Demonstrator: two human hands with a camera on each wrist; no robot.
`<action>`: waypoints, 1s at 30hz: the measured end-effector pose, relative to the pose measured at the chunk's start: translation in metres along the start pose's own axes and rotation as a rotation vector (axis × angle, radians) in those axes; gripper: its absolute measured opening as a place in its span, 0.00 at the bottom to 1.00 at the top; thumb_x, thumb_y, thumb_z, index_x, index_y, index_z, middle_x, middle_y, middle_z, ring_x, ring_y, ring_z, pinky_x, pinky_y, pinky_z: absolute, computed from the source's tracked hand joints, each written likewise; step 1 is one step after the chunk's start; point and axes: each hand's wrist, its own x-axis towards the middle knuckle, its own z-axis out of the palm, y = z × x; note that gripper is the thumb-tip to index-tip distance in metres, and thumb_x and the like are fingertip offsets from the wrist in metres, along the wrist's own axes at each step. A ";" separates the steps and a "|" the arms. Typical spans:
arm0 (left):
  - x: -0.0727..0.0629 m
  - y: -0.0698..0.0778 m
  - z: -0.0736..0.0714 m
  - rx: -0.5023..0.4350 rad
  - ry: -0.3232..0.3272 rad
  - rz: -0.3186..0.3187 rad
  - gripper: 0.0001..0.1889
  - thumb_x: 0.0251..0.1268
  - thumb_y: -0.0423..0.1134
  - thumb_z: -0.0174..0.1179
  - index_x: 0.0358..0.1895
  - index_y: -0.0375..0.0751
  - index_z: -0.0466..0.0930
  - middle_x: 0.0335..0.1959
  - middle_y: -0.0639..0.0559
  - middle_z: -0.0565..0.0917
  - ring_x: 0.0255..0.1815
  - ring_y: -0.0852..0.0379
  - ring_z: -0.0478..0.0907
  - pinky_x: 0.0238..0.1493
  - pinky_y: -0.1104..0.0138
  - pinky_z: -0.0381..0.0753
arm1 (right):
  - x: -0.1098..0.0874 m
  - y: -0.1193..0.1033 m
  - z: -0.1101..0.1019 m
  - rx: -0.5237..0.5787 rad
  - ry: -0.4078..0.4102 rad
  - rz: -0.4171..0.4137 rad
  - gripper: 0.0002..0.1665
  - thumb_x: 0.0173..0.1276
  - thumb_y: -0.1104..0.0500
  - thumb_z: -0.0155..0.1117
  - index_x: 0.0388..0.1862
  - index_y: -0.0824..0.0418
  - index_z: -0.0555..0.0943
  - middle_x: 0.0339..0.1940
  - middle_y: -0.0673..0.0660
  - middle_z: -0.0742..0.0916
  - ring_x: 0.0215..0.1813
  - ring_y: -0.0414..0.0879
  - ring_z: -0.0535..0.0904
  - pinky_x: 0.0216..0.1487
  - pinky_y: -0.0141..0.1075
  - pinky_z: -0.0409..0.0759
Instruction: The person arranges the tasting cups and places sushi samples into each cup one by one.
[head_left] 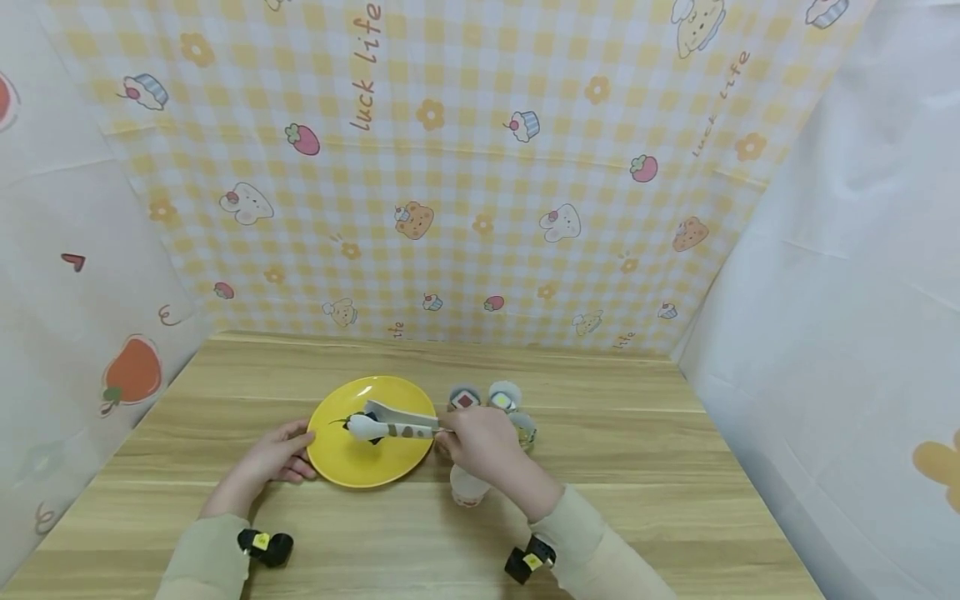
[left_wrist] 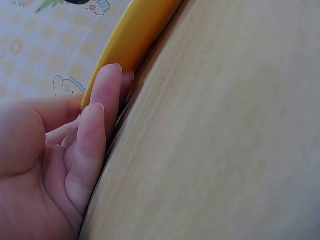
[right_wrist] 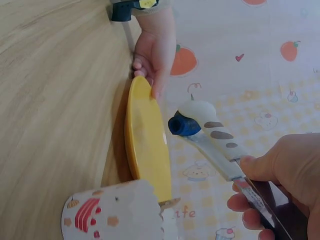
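My left hand (head_left: 277, 454) pinches the left rim of a yellow plate (head_left: 337, 467), thumb on top and fingers underneath, as the left wrist view also shows. In my right hand (head_left: 480, 437) is a pair of tongs (head_left: 411, 432) with white, paw-shaped tips marked with brown spots. The tips grip a small dark blue piece like a blueberry (right_wrist: 184, 125), with a round open end. From the head, tongs and piece overlap the plate's middle; the right wrist view shows them apart from its surface. A green leafy bit (left_wrist: 50, 5) shows at the left wrist view's top.
Several small cups stand right of the plate, partly under my right hand and forearm. Nearest is a white cup with a cake print (right_wrist: 112, 212); one behind (head_left: 504, 395) shows something inside. A checked cloth (head_left: 480, 167) hangs behind the wooden table (head_left: 637, 467).
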 end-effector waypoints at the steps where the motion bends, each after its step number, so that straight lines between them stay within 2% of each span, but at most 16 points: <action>1: 0.000 0.000 0.000 0.003 -0.002 0.002 0.31 0.78 0.41 0.43 0.71 0.22 0.43 0.27 0.45 0.80 0.24 0.52 0.82 0.25 0.64 0.82 | -0.001 0.002 0.000 0.014 0.006 0.001 0.09 0.65 0.48 0.67 0.35 0.51 0.86 0.19 0.43 0.80 0.15 0.34 0.63 0.13 0.27 0.59; 3: 0.000 -0.001 0.000 0.007 0.001 0.000 0.32 0.78 0.41 0.43 0.71 0.22 0.43 0.27 0.45 0.80 0.24 0.52 0.82 0.25 0.64 0.82 | -0.004 0.005 0.000 0.038 0.009 0.003 0.09 0.64 0.49 0.67 0.39 0.52 0.87 0.23 0.43 0.83 0.16 0.33 0.64 0.13 0.26 0.59; 13: 0.000 -0.002 0.000 -0.003 -0.004 0.008 0.32 0.78 0.41 0.43 0.71 0.22 0.43 0.27 0.45 0.80 0.24 0.53 0.81 0.25 0.64 0.82 | -0.018 0.020 -0.002 0.073 0.035 -0.005 0.07 0.64 0.51 0.68 0.38 0.51 0.87 0.26 0.43 0.84 0.19 0.32 0.67 0.13 0.25 0.61; 18: 0.000 -0.002 -0.001 -0.001 -0.008 0.006 0.32 0.78 0.42 0.43 0.71 0.22 0.43 0.27 0.46 0.80 0.24 0.53 0.82 0.25 0.64 0.82 | -0.022 0.029 -0.002 0.117 0.035 -0.028 0.09 0.64 0.53 0.68 0.40 0.54 0.86 0.27 0.45 0.84 0.19 0.32 0.66 0.15 0.24 0.61; 26: 0.001 -0.002 -0.001 -0.004 -0.009 0.010 0.31 0.78 0.42 0.43 0.71 0.23 0.44 0.27 0.46 0.80 0.24 0.53 0.82 0.25 0.64 0.82 | -0.029 0.041 -0.003 0.141 0.129 -0.095 0.08 0.59 0.56 0.72 0.37 0.56 0.86 0.22 0.45 0.83 0.17 0.31 0.65 0.15 0.23 0.61; 30: 0.001 -0.001 -0.001 -0.006 -0.011 0.011 0.31 0.78 0.41 0.43 0.71 0.22 0.44 0.27 0.46 0.80 0.24 0.53 0.82 0.25 0.64 0.82 | -0.034 0.048 -0.002 0.130 0.148 -0.103 0.09 0.58 0.56 0.73 0.37 0.56 0.87 0.25 0.46 0.85 0.18 0.32 0.68 0.17 0.23 0.64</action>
